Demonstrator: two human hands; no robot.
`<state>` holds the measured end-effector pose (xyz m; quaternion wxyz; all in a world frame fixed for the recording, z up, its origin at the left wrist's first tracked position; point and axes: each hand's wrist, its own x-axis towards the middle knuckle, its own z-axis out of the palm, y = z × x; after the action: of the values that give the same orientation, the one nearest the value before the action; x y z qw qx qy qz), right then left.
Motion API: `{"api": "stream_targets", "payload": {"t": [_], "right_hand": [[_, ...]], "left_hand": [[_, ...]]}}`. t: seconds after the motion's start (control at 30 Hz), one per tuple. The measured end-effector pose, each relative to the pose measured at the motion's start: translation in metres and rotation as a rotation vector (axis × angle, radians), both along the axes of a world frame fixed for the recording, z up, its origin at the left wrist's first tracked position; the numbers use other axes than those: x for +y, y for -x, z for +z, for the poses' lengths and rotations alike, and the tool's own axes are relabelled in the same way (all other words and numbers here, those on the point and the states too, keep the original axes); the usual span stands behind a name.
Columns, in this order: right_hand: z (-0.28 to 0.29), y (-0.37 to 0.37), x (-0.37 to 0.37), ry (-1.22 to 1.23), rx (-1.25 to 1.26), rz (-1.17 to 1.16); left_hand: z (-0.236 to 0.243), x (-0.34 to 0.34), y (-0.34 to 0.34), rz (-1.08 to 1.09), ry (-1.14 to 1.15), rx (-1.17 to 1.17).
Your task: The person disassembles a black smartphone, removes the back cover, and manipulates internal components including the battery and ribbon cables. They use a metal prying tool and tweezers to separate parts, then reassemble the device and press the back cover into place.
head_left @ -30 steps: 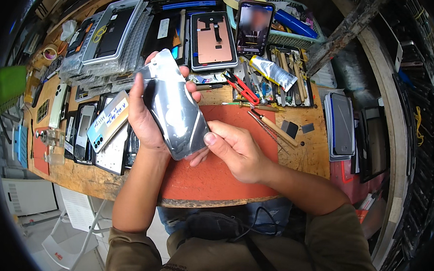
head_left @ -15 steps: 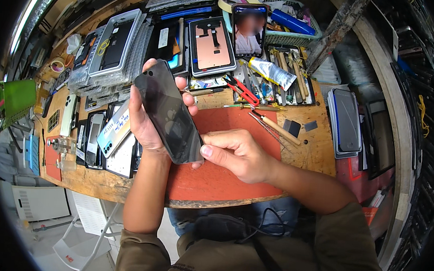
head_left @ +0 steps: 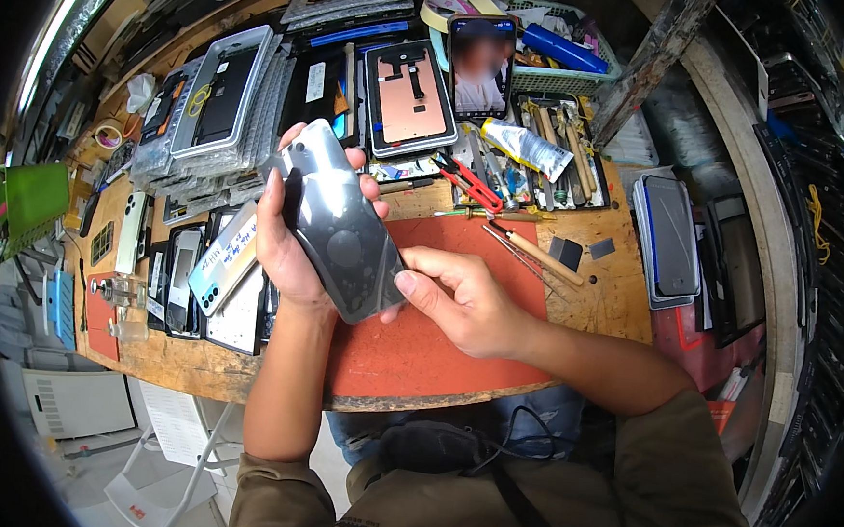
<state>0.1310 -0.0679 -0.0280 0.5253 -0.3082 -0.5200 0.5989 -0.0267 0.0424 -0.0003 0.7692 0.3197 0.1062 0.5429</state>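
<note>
My left hand (head_left: pixel 289 255) cradles a dark glossy phone (head_left: pixel 337 229) upright at a slant, fingertips curled round its far edge and thumb along the left side. The phone's surface looks covered by a clear film with bubbles or smudges, and glare lies on its top part. My right hand (head_left: pixel 453 304) pinches the phone's lower right corner between thumb and bent forefinger; whether it grips the film or the phone itself I cannot tell. Both hands are over a red mat (head_left: pixel 435 371). Beyond them lie a wooden-handled tool (head_left: pixel 539 251) and red-handled cutters (head_left: pixel 466 179).
The wooden bench (head_left: pixel 193 365) holds stacked bagged screens (head_left: pixel 229 97), a propped phone playing video (head_left: pixel 480 69), a tool tray (head_left: pixel 596 182), a basket (head_left: pixel 604 57) and assorted phones (head_left: pixel 229 252) at left. A post (head_left: pixel 652 65) rises at back right; piled screens (head_left: pixel 667 240) stand at right.
The phone tilts, so glare left its surface half a second ago and is back on the upper part now. Both hands keep their hold. The view has shifted slightly.
</note>
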Motion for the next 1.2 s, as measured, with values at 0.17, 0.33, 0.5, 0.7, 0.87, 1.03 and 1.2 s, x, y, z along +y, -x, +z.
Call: {"api": "stream_targets", "payload": {"t": [0.17, 0.33, 0.5, 0.7, 0.87, 1.03, 1.2], "right_hand": [[-0.001, 0.005, -0.001, -0.013, 0.088, -0.006], [-0.007, 0.009, 0.000, -0.037, 0.082, -0.018], [-0.007, 0.015, -0.004, 0.003, 0.099, -0.052], [-0.012, 0.021, -0.005, -0.037, 0.087, -0.142], [-0.012, 0.022, -0.001, -0.058, 0.022, -0.198], [-0.009, 0.005, 0.006, -0.164, -0.192, -0.155], [-0.006, -0.012, 0.013, 0.100, 0.095, 0.108]], "left_hand": [[-0.003, 0.005, -0.002, 0.052, 0.032, 0.056], [-0.006, 0.000, -0.003, 0.087, 0.040, 0.022], [-0.007, -0.007, -0.007, 0.116, 0.016, -0.023], [-0.004, -0.017, -0.011, 0.182, 0.030, -0.020], [0.000, -0.020, -0.016, 0.234, 0.029, 0.019], [-0.001, -0.008, -0.007, 0.143, 0.073, 0.054], [-0.004, 0.000, -0.003, 0.052, 0.015, -0.020]]}}
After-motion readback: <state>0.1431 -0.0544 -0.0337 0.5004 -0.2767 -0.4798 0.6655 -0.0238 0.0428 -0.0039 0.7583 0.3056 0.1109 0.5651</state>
